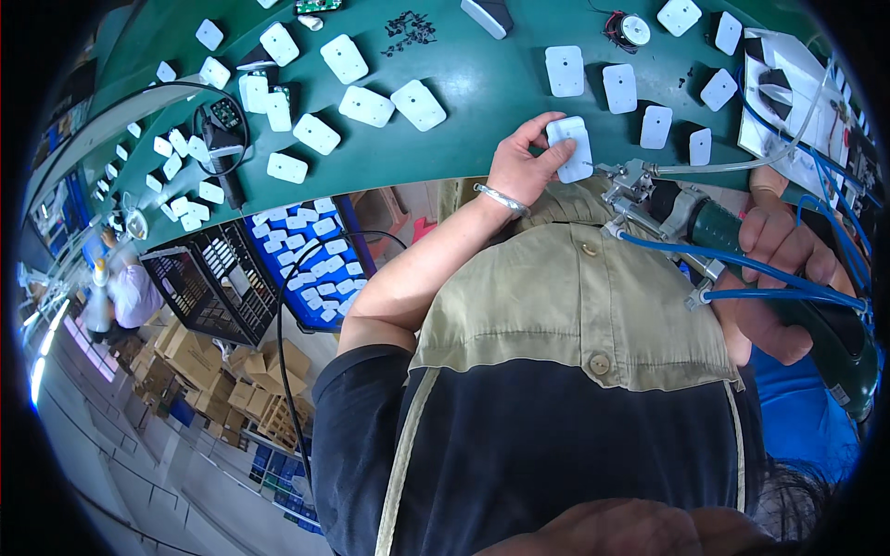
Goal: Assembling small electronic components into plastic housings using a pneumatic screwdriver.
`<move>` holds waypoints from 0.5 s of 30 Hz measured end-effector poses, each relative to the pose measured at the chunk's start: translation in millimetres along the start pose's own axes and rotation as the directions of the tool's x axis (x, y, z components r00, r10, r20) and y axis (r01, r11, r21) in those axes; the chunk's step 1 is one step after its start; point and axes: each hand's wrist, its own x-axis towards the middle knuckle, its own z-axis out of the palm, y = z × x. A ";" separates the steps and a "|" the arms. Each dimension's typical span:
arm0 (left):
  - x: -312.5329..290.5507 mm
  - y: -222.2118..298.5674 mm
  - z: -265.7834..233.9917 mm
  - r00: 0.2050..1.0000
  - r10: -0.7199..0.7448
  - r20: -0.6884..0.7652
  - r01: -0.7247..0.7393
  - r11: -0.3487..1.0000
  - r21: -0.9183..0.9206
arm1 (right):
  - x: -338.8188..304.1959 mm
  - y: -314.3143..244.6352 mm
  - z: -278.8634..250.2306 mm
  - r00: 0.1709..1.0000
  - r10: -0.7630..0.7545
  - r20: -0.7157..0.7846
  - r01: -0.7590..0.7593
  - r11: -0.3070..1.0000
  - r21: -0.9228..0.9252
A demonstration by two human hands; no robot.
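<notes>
My left hand (530, 159) pinches a white rounded rectangular plastic case (572, 153) at the table's near edge, thumb on its face. In my right hand (786, 255) is a dark green power tool (717, 225), fingers wrapped around its body. Its metal head (634, 182) points left, and the thin tip lies at the case's right edge; whether it touches cannot be made out. Blue tubes (742, 261) and a clear hose (714, 169) run from the tool's head. Similar white cases (620, 88) lie just beyond my hands.
Many white cases (367, 107) are spread over the green table (482, 102). A pile of small dark parts (409, 32) and a wired round part (634, 31) lie farther back. Left are a black handled tool (222, 153), a blue tray (311, 259) of cases and a black crate (218, 283).
</notes>
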 end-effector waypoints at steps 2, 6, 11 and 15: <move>-0.4 2.6 -1.6 1.000 -0.006 0.021 0.006 1.000 0.028 | -0.6 0.1 -0.2 1.000 -0.009 -0.011 0.009 1.000 0.019; -3.0 6.4 -0.3 1.000 -0.002 0.016 0.001 0.999 0.038 | -1.6 2.1 0.8 1.000 0.011 -0.018 -0.011 1.000 0.002; -4.5 5.7 7.2 0.997 -0.002 -0.080 -0.007 0.994 -0.111 | 6.5 7.1 3.6 0.991 -0.006 0.135 -0.001 0.999 0.052; -7.3 4.9 -3.0 0.998 -0.016 -0.055 0.016 1.000 0.005 | 2.1 11.9 6.4 1.000 0.010 -0.001 -0.010 0.996 0.090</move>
